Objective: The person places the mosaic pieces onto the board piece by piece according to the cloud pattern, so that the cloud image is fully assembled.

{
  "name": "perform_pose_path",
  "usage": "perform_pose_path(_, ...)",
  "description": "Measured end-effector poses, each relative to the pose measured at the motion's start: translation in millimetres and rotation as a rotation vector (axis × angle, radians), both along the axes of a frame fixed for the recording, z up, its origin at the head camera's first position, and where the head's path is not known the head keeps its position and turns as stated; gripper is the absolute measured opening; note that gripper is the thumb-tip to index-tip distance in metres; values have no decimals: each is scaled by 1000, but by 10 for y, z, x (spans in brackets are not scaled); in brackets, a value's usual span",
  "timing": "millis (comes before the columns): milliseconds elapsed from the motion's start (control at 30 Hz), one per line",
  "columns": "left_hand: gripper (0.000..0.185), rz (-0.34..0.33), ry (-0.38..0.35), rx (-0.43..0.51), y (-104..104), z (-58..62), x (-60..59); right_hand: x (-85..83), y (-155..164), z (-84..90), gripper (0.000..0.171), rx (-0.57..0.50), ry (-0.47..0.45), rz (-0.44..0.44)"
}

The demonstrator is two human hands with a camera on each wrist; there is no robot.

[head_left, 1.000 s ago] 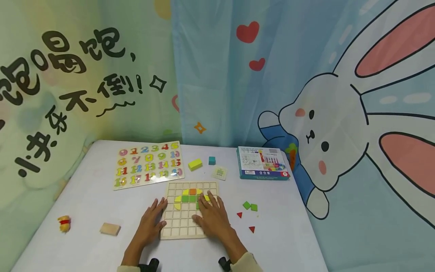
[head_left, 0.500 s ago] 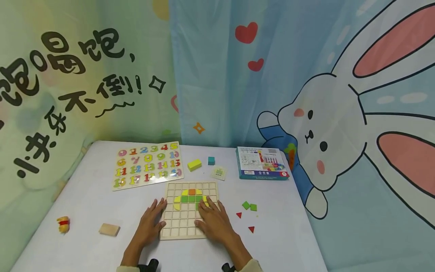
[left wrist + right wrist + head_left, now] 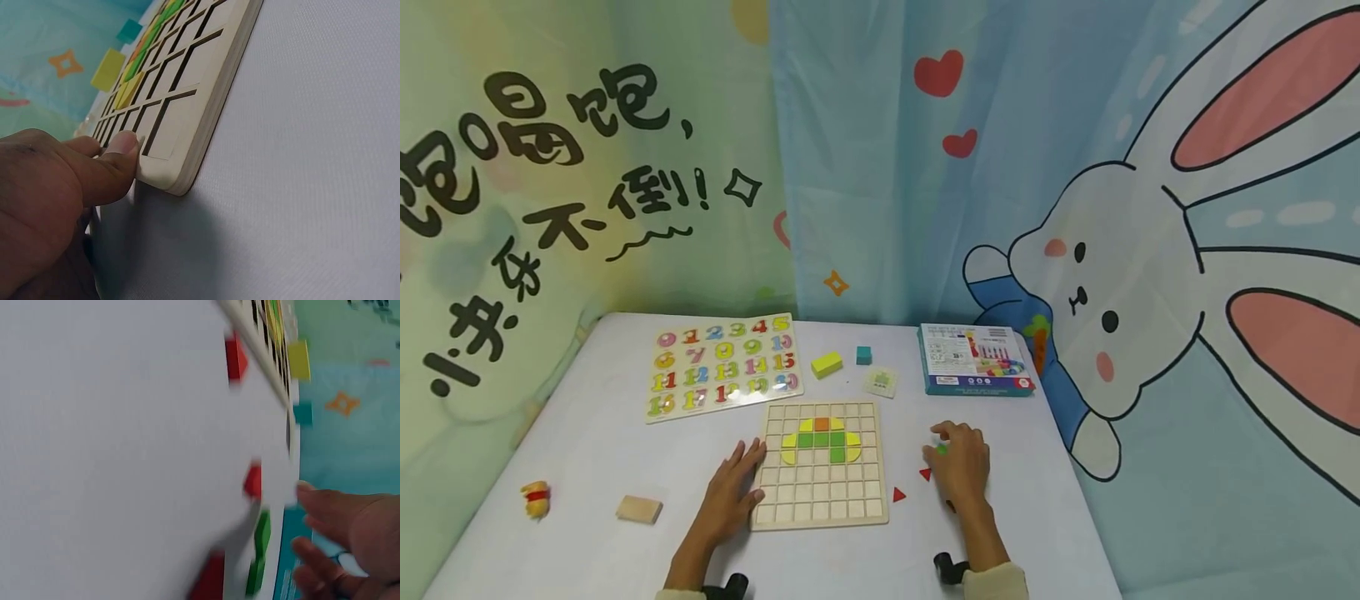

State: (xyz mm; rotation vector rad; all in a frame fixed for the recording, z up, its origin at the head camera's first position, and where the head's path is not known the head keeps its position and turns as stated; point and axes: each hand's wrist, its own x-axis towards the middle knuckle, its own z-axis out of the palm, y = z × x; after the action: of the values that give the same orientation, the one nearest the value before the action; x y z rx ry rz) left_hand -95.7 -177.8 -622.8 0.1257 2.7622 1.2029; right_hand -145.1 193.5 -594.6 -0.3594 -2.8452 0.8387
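Pieces [image 3: 822,439] in yellow, green and orange already fill a cluster of cells toward the far side of the wooden grid board [image 3: 817,492], which lies flat on the white table [image 3: 1037,517]; to my eye the pattern is only partly built, since loose green squares [image 3: 942,448] and red triangles [image 3: 899,495] remain off to its right. The left hand [image 3: 727,492] lies relaxed along the board's left edge, while the right hand [image 3: 962,460], fingers loosely bent and parted, hovers over the green squares, apparently holding nothing. Farther back, the number board [image 3: 726,367] reads 0 to 20, the box's [image 3: 973,358] print is too small, and the wall curtain [image 3: 850,167] shows "不倒!".
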Motion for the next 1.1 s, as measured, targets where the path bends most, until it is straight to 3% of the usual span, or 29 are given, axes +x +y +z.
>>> perform_pose_path(100,77,3,7,4,-6,-8,7,-29,166,-31,35,25,-81,-44)
perform_pose_path(233,76,6,25,13,-3,-18,11,-40,232,-79,28,20,-146,-37)
perform_pose_path(500,75,19,41,22,22,-9,36,-66,95,-63,17,-58,-119,-9)
perform_pose_path(800,76,15,-13,8,11,-3,18,40,-499,-24,18,-202,-1,124)
perform_pose_path(1100,77,22,-3,14,18,-6,10,30,-1134,-59,16,-282,-4,309)
